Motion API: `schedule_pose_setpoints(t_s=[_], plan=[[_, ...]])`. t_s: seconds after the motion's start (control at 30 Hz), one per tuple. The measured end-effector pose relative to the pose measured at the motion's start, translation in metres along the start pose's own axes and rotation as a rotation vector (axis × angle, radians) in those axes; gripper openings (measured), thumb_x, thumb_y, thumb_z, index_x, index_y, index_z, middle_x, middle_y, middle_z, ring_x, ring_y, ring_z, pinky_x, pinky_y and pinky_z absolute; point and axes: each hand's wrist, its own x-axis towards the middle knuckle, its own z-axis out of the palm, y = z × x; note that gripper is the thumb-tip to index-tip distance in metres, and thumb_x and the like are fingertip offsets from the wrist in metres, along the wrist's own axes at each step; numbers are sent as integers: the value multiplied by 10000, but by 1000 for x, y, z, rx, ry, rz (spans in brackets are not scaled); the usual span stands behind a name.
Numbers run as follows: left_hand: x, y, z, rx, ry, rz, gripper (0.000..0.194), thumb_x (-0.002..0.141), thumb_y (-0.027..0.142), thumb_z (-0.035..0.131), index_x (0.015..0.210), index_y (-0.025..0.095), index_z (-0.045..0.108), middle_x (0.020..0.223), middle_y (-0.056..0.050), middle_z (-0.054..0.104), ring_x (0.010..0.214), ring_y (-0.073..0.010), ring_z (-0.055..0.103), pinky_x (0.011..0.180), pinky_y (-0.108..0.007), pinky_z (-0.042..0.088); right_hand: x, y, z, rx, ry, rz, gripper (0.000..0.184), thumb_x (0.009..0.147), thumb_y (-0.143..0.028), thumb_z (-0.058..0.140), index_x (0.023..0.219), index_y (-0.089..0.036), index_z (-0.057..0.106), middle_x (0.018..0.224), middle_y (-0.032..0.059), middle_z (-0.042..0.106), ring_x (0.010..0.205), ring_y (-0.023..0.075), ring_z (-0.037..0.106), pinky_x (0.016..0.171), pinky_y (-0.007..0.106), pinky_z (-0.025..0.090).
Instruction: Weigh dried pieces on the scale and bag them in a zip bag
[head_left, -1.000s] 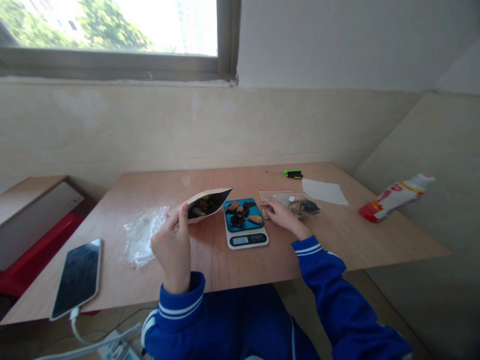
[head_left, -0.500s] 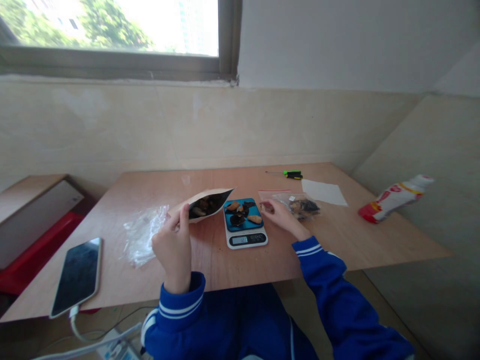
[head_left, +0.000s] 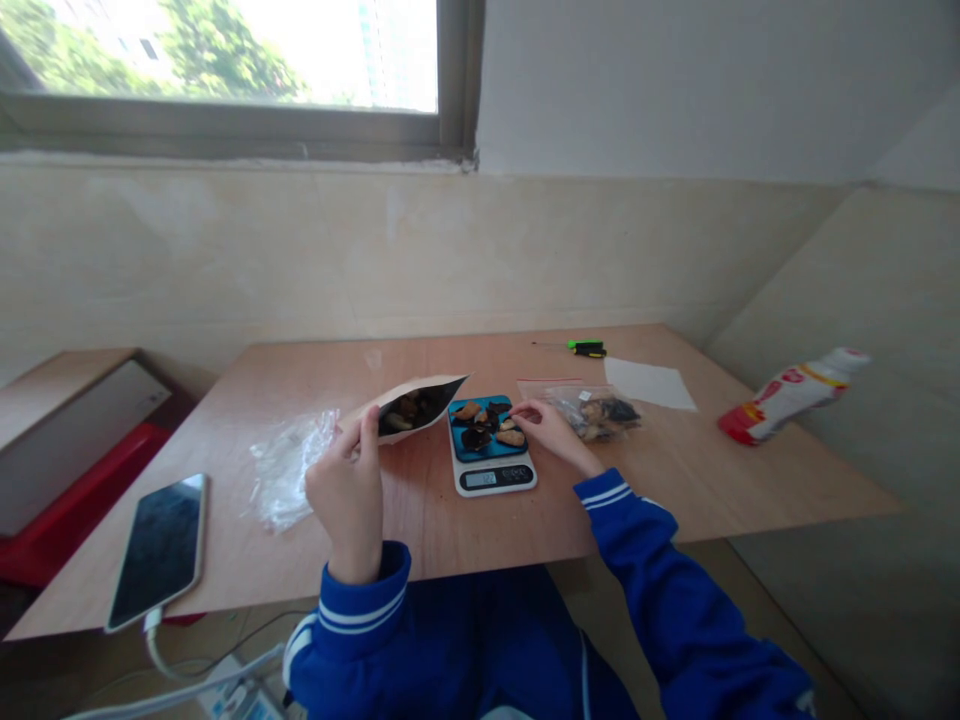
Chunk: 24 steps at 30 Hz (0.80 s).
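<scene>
Head view — left fingers (head_left: 368,428) pinch pouch (head_left: 409,389) — right fingers (head_left: 531,409) pinch piece (head_left: 508,423).

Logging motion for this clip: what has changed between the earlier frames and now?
The right hand moved left from beside the scale to over its blue platform, with a small pale piece at its fingertips. The left hand still grips the open bag; the scale stayed put.

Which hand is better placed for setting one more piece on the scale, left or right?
Probably the right hand: its fingertips are at the scale's blue platform, beside the dried pieces. The left hand is occupied, gripping the open pouch.
</scene>
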Motion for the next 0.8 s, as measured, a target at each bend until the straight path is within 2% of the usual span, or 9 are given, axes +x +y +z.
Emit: schedule_pose_setpoints(t_s=[0.1, 0.2, 0.27, 0.33, 0.4, 0.47, 0.57, 0.67, 0.8], plan=[[0, -1, 0, 5, 7, 4, 359, 906, 435, 517, 879, 194, 783, 535, -45, 587, 517, -151, 422, 546, -270, 241, -1, -6, -5, -47, 34, -23, 139, 769, -253, 649, 858, -156, 692, 892, 82, 716, 838, 198, 653, 816, 358, 519], [-1, -1, 1, -15, 10, 15, 353, 907, 430, 519, 907, 194, 782, 566, -52, 618, 516, -143, 419, 546, -269, 247, 1, -23, -13, -81, 104, -45, 183, 814, -272, 605, 937, -162, 682, 1018, 102, 698, 910, 204, 632, 863, 375, 502], [-2, -1, 1, -25, 13, 24, 359, 910, 431, 514, 914, 192, 781, 588, -56, 635, 518, -137, 426, 544, -268, 248, 1, -47, -19, -73, 130, -83, 197, 855, -282, 561, 972, -167, 669, 1059, 101, 688, 921, 193, 631, 867, 360, 501], [-3, -1, 2, -22, 18, 31, 367, 913, 432, 509, 905, 186, 782, 587, -58, 635, 516, -133, 430, 539, -268, 243, -2, -80, -22, -10, 92, -172, 190, 880, -280, 545, 977, -170, 667, 1044, 86, 696, 941, 181, 640, 876, 332, 502], [-4, -1, 3, -11, 30, 36, 374, 913, 435, 509, 888, 182, 783, 566, -55, 626, 507, -130, 429, 534, -267, 236, -6, -118, -22, 97, -34, -280, 177, 896, -263, 537, 954, -172, 677, 993, 64, 712, 957, 171, 653, 882, 305, 503], [-5, -1, 4, -3, 44, 37, 367, 912, 437, 513, 896, 189, 783, 561, -51, 627, 499, -127, 433, 529, -264, 232, -10, -155, -17, 162, -258, -355, 214, 924, -249, 504, 992, -170, 691, 1001, 57, 727, 953, 166, 671, 866, 297, 516], [-8, 0, 7, -6, 62, 49, 333, 916, 425, 516, 938, 216, 775, 620, -51, 669, 509, -126, 470, 528, -252, 238, -9, -193, -1, 26, -556, -495, 294, 921, -139, 459, 1067, -202, 706, 1116, 34, 719, 1074, 157, 645, 943, 286, 484], [-13, 2, 10, 1, 69, 64, 314, 918, 409, 519, 935, 223, 771, 672, -54, 698, 526, -129, 506, 528, -242, 247, 3, -200, 23, -256, -706, -560, 394, 872, -27, 432, 1083, -203, 714, 1167, 41, 708, 1121, 175, 628, 976, 308, 464], [-21, 3, 15, 43, 76, 60, 274, 905, 376, 555, 920, 211, 773, 733, -71, 721, 531, -135, 534, 528, -248, 244, 28, -177, 55, -515, -805, -549, 367, 803, -1, 488, 1005, -179, 737, 1045, 59, 750, 963, 191, 686, 865, 297, 518]])
